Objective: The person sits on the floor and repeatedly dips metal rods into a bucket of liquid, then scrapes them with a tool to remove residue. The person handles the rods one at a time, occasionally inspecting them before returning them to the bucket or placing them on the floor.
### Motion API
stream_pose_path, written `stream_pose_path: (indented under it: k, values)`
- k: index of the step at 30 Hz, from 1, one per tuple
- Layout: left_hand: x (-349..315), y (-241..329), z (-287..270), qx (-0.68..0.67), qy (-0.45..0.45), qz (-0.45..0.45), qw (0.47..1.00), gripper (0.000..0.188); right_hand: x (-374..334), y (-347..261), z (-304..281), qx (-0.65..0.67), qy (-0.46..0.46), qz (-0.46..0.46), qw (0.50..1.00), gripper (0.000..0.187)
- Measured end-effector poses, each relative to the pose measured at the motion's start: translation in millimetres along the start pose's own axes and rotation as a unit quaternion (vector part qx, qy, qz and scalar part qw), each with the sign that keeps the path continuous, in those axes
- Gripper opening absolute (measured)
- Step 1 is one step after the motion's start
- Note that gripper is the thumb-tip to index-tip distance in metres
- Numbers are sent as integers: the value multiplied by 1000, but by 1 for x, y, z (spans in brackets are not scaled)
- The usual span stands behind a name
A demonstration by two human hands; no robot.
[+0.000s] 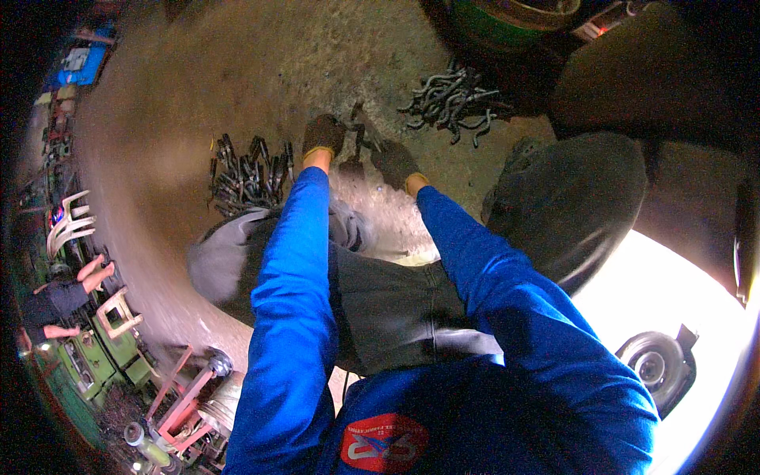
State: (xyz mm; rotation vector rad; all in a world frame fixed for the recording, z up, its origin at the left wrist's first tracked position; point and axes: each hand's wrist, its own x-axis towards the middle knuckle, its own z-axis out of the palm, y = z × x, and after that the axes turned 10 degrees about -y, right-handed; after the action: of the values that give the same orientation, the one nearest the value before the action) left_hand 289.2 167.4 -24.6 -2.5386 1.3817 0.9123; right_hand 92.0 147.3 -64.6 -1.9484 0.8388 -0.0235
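Dark work gloves with yellowish cuffs cover both hands, which reach out over the floor in front of me. Between them stands a short bent metal rod (pixel 358 136), dark and angular. My right hand (pixel 393 165) is closed at the rod's right side, its fingertips dim against the metal. My left hand (pixel 324 136) is curled into a fist just left of the rod; whatever it holds is hidden by the dark glove. A heap of dark metal rods (pixel 250 170) lies left of my left hand. Beyond my right hand lies a pile of bent grey rods (pixel 455 103).
My legs in grey trousers (pixel 570 202) spread to both sides of the work spot. A round drum (pixel 514 20) stands at the far right. Along the left are a person (pixel 59 305), a white plastic chair (pixel 70 226), a stool (pixel 119 314) and green machinery (pixel 91 360). A wheel (pixel 653 364) shows lower right.
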Motion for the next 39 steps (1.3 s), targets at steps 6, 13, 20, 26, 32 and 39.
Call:
stream_pose_path:
  k: [6, 13, 20, 26, 32, 39]
  values:
    - [25, -29, 28, 32, 46, 26, 998, 38, 9, 6, 2, -12, 29, 9, 999, 39]
    - [25, -20, 26, 66, 10, 36, 997, 39, 2, -9, -14, 40, -22, 12, 999, 39]
    - [16, -36, 19, 73, 41, 71, 994, 37, 0, -37, -29, 74, -24, 35, 996, 39]
    - [8, -10, 7, 46, 2, 75, 996, 36, -5, -14, -21, -24, 18, -43, 999, 38]
    - [26, -52, 25, 92, 27, 72, 993, 36, -3, -16, -4, 60, 25, 47, 997, 34]
    - [24, -27, 24, 82, -20, 55, 995, 38, -11, -11, -14, 93, 26, 16, 995, 36]
